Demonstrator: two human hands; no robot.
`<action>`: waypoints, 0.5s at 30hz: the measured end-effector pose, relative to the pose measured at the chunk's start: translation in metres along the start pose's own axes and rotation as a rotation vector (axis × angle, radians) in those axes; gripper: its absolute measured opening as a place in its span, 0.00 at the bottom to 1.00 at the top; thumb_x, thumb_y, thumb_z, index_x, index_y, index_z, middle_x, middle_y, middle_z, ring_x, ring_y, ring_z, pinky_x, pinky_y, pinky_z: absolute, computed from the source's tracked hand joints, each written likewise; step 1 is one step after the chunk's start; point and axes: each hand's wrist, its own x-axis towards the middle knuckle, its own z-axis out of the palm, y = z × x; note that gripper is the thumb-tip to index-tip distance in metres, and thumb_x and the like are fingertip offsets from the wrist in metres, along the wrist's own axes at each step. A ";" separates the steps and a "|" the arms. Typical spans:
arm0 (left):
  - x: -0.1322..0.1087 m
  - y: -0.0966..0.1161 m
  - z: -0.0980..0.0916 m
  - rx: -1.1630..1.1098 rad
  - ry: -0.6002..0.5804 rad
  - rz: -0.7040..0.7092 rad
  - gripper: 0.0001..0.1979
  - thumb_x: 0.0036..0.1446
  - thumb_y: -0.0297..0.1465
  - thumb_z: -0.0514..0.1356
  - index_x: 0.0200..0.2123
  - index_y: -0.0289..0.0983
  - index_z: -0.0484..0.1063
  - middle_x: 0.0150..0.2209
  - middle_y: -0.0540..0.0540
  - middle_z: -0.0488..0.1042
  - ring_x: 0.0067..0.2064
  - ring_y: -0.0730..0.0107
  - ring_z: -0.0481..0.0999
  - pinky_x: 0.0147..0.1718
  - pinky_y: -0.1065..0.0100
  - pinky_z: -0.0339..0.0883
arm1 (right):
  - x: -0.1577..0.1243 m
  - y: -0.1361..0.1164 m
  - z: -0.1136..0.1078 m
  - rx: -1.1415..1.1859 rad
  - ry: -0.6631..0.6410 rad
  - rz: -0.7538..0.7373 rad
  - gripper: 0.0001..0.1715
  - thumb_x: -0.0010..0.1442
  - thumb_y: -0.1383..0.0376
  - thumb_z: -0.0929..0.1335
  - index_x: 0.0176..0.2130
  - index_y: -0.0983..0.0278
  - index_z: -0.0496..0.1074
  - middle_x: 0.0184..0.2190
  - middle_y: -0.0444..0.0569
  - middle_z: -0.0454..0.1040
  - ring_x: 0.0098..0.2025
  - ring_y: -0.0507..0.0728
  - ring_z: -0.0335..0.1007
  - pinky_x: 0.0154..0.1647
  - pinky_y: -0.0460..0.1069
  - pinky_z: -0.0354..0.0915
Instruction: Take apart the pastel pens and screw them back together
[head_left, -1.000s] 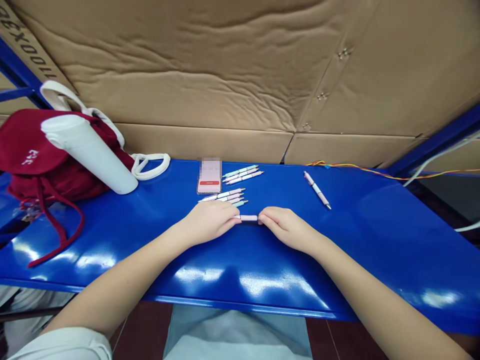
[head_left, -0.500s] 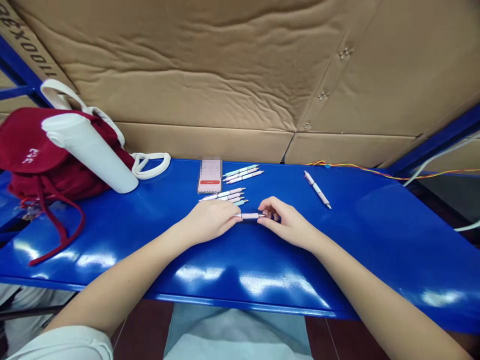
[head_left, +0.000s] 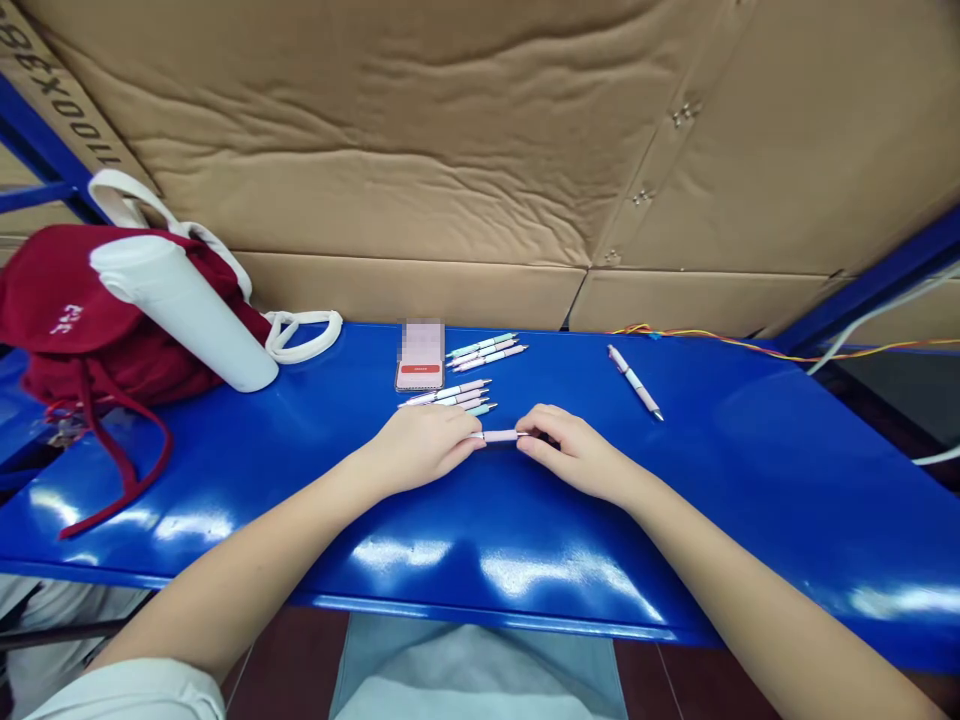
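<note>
A pink and white pen (head_left: 500, 436) lies level between my two hands, above the blue table (head_left: 420, 520). Its left part is pinched in my left hand (head_left: 427, 445). The fingers of my right hand (head_left: 570, 448) close round its right tip, which they cover. Just behind my left hand is a group of pens (head_left: 461, 394), partly hidden by that hand. Farther back lies another group of pens (head_left: 486, 351), beside a phone (head_left: 420, 362). A single pen (head_left: 634, 382) rests slantwise to the right.
At the left are a red bag (head_left: 97, 300) with white straps and a white bottle (head_left: 187, 315) leaning against it. Cardboard (head_left: 420, 200) stands behind the table. Yellow and red wires (head_left: 705, 333) run along the back right edge.
The fingers of my right hand have closed on the right tip of the pen, which showed between them before. The view has shifted slightly.
</note>
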 end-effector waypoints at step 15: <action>0.001 0.001 -0.001 -0.015 -0.021 -0.022 0.14 0.65 0.37 0.49 0.37 0.38 0.72 0.36 0.49 0.77 0.38 0.69 0.75 0.35 0.70 0.66 | -0.002 0.002 0.002 -0.030 -0.002 -0.047 0.10 0.65 0.61 0.60 0.38 0.63 0.68 0.33 0.49 0.69 0.36 0.55 0.65 0.39 0.50 0.63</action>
